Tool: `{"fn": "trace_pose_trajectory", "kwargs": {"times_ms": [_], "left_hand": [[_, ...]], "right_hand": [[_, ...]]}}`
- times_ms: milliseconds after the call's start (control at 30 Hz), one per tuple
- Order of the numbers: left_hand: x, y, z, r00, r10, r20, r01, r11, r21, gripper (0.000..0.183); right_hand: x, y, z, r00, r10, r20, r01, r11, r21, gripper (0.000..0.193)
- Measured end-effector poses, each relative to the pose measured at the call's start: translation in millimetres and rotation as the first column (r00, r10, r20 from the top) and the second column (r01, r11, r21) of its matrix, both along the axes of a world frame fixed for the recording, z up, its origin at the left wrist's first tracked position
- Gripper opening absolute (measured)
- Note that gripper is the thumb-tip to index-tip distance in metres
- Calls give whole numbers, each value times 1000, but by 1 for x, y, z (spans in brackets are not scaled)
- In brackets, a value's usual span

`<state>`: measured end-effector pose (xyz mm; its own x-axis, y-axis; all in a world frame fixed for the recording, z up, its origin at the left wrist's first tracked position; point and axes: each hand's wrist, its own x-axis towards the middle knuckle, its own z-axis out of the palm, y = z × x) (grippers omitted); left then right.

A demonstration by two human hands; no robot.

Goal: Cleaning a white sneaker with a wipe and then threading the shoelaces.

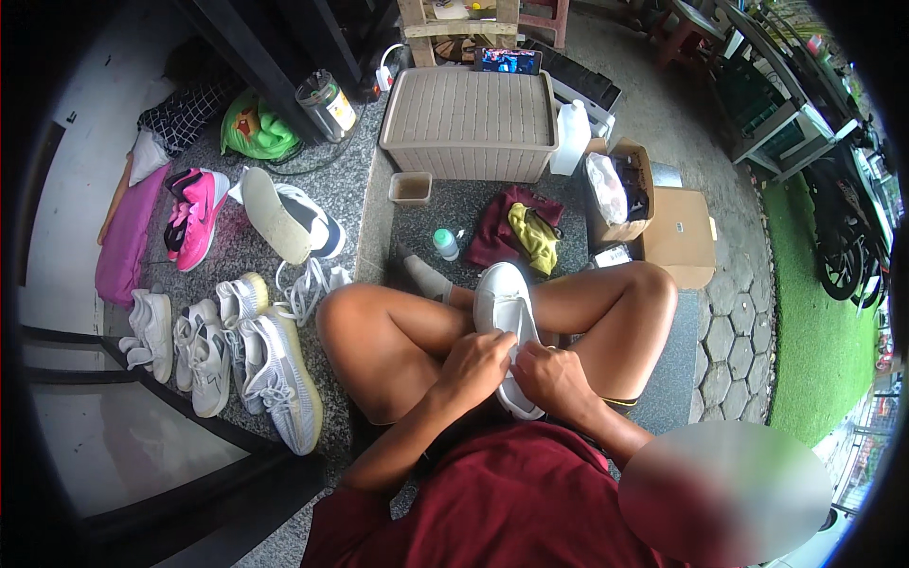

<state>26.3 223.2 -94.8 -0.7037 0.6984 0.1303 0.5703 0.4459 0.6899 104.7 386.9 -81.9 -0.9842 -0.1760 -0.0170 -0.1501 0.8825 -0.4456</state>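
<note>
The person sits cross-legged on a speckled stone floor (445, 213), with a white shoe (505, 303) laid across the lap between the knees — toe pointing away from the body, heel toward the torso. This position braces the shoe on the legs and brings its upper straight under the eyes, so both hands can work on it at once.

Left hand (473, 367): curled over the left side of the shoe's rear half, fingers bent and closed against the upper. Right hand (556, 377): set on the right side at the same level, fingers likewise bent and pinched toward the centre line. The two sets of fingertips meet over the middle of the upper; whether they pinch a lace or only the material cannot be told. The shoe's toe half projects clear beyond the fingers, and its heel shows below the hands.

Surrounding items:
- Toward the floor's left edge — a row of white sneakers (222, 355), a pink sneaker (197, 218) and an upturned shoe (279, 216).
- Ahead of the knees: a small white bottle (445, 243), a maroon cloth (499, 227) with a yellow cloth (535, 237) on it, and a small beige tub (410, 188).
- Beyond these, a lidded beige storage box (471, 123), a clear jug (571, 137) and an open cardboard box (625, 194).
</note>
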Motion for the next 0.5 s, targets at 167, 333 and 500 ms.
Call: {"fn": "trace_pose_trajectory", "kwargs": {"times_ms": [167,333,500], "left_hand": [[9,-9,-9,952,121,280,-205,934,293,52],[14,-41,-6,738,166,654,-347,925,157,28],[34,-39,18,922,250,297,-264,964,9,23]], "right_hand": [[4,11,8,998,8,57,-10,1000,23,20],[8,22,8,998,-26,-50,23,998,-55,18],[11,23,0,999,-21,-32,16,992,-124,16]]}}
